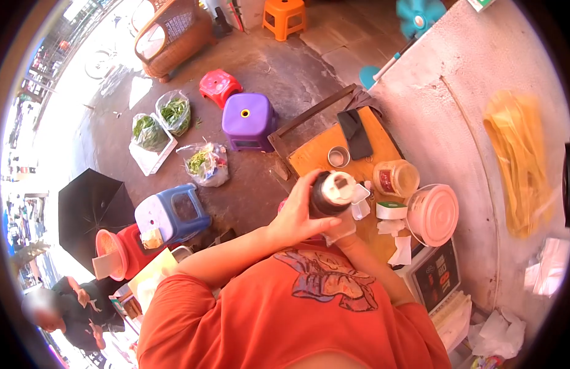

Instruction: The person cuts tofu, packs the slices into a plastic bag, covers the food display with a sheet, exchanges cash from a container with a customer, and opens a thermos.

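Note:
My left hand [297, 212] is wrapped round a dark jar or bottle [325, 198] with a pale top, held in front of my chest. Below and beside the jar is my right hand [341, 229], partly hidden behind it, its fingers not clearly visible. Just beyond, on the orange wooden table [309, 150], are a small round metal tin [338, 157] and a black phone [355, 134]. To the right of the jar are a small white container [360, 209], a tub with a red label [395, 178] and a green-and-white box [391, 210].
A pink-lidded bucket [434, 215] stands by the wall at the right. Purple [247, 120], red [220, 86] and blue [168, 215] stools, bags of greens [174, 113] and an open black umbrella [91, 212] are on the floor. Another person [70, 313] is at the lower left.

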Tool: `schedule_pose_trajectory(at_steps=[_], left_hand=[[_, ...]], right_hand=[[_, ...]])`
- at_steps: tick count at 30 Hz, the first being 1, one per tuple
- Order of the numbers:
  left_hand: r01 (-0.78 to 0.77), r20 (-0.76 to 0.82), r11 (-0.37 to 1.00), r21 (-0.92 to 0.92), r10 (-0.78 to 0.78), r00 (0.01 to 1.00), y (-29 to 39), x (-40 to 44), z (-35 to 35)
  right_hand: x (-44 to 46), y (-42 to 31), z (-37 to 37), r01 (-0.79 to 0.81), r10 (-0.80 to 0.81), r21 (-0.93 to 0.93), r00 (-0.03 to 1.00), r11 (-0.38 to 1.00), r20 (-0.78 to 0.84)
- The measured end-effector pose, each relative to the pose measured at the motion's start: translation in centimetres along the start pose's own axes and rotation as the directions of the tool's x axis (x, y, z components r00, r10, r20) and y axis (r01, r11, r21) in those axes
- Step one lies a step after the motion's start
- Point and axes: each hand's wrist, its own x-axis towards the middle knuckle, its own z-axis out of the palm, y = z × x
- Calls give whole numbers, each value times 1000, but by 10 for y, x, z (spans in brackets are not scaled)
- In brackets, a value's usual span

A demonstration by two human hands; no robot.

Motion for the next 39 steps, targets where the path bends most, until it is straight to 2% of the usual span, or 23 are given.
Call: schedule_pose_trajectory(at_steps=[1, 4, 6, 7, 9, 11, 12, 13, 14, 15, 16, 17, 20, 21, 24, 27, 29, 32, 33, 36, 39], left_hand=[[-100, 117, 991, 91, 89, 989, 1, 3, -4], [-27, 347, 976, -218, 104, 932, 5, 16, -2], [-60, 352, 959, -276, 159, 922, 18, 19, 7], [-78, 368, 955, -285, 184, 911, 20, 23, 13], [-61, 406, 932, -358, 214, 888, 21, 28, 21], [-90, 409, 952, -293, 210, 888, 4, 40, 25], [-105, 410, 960, -261, 209, 888, -10, 48, 27], [-308, 259, 948, -78, 318, 912, -29, 62, 31], [-217, 69, 973, -78, 222, 973, -55, 71, 40], [-147, -16, 971, 188, 152, 988, -76, 82, 39], [-56, -104, 951, 306, 92, 990, -102, 92, 45], [-10, -140, 956, 294, 53, 989, -127, 101, 49], [40, -71, 863, 503, -5, 997, -152, 118, 57], [52, -58, 870, 490, -27, 998, -158, 121, 61], [55, -52, 861, 506, -33, 998, -173, 128, 71], [-13, -70, 907, 420, 47, 996, -178, 125, 72], [-79, -66, 945, 316, 105, 992, -147, 116, 67], [-219, -28, 949, 228, 232, 972, -86, 96, 52], [-271, -14, 939, 213, 281, 960, -70, 89, 47], [-229, -15, 970, 87, 231, 973, -43, 72, 39], [-274, 28, 950, 152, 273, 962, -39, 63, 32]], right_hand=[[-3, -11, -10, 60, -50, -176, 997, 982, 61], [-16, -48, -28, 69, -60, -207, 997, 976, 48], [-31, -49, -48, 113, -87, -321, 992, 940, 95], [-39, -58, -49, -2, 3, -260, 1000, 966, 5], [-53, -60, -61, -3, 9, -260, 1000, 966, 21], [-61, -64, -69, 7, -8, -284, 1000, 959, -1], [-62, -74, -66, 2, -23, -299, 997, 954, -67], [-65, -75, -67, 0, -36, -311, 993, 950, -112], [-68, -76, -68, -3, -50, -323, 986, 946, -156], [-70, -71, -71, -1, -62, -333, 982, 943, -178], [-73, -69, -73, 0, -73, -342, 977, 940, -201], [-74, -69, -70, -47, 20, -92, 961, 995, -275], [-77, -67, -71, -144, 104, -83, 922, 986, -372], [-76, -70, -75, -182, 135, -107, 928, 977, -347], [-69, -73, -73, -136, 91, -96, 924, 986, -371], [-67, -69, -79, -154, 105, -127, 938, 980, -329], [-62, -65, -84, -151, 101, -154, 951, 976, -293], [-58, -73, -88, -354, 252, -392, 923, 849, -290], [-54, -80, -88, -359, 261, -510, 931, 782, -256], [-45, -91, -87, -446, 396, -628, 889, 637, -230], [-43, -97, -88, -395, 389, -677, 905, 620, -172]])
